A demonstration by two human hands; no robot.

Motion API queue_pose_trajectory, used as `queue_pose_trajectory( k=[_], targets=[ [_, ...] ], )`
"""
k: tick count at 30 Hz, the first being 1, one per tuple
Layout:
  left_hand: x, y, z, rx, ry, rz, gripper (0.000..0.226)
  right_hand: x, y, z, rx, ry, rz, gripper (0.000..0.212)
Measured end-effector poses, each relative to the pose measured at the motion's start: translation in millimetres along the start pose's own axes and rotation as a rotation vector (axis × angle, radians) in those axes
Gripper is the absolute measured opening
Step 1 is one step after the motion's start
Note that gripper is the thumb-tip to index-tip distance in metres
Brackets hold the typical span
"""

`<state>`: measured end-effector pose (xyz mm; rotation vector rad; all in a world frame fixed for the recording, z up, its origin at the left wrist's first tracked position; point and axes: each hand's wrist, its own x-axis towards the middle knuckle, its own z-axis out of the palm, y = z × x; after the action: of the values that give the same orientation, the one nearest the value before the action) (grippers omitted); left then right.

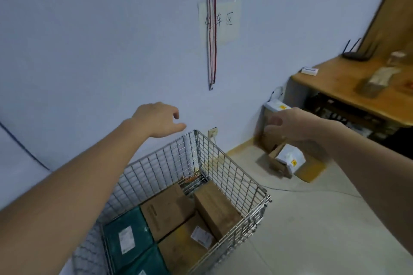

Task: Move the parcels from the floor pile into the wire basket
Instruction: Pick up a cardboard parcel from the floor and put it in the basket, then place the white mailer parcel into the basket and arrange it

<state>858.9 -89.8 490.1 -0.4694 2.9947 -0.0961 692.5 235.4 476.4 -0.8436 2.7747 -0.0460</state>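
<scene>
The wire basket stands on the floor by the wall. Inside lie several brown cardboard parcels and green bagged parcels. The floor pile sits in the corner to the right, with brown boxes and a white bagged parcel on top. Another white parcel lies on a tall box behind. My left hand hovers above the basket's far corner, fingers loosely curled, holding nothing. My right hand is stretched toward the pile, fingers relaxed and empty, in front of the tall box.
A wooden desk stands at the right with a router and small items on it. A striped strap and a paper sign hang on the blue wall. A socket with a cable sits behind the basket. Grey tiled floor lies right of the basket.
</scene>
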Motion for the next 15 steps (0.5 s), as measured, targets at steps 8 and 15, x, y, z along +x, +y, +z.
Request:
queue_pose_trajectory(
  k=[8,15],
  targets=[
    [52.2,218.5,-28.9,-0.042,0.042,0.177,0.060,-58.2,189.5,-24.7,-0.018,-0.027,0.130,0.064],
    [98.2,364.7,-38.6,-0.073,-0.002,0.217,0.058,-55.5,312.1,-49.3,-0.018,0.029,0.109,0.068]
  ],
)
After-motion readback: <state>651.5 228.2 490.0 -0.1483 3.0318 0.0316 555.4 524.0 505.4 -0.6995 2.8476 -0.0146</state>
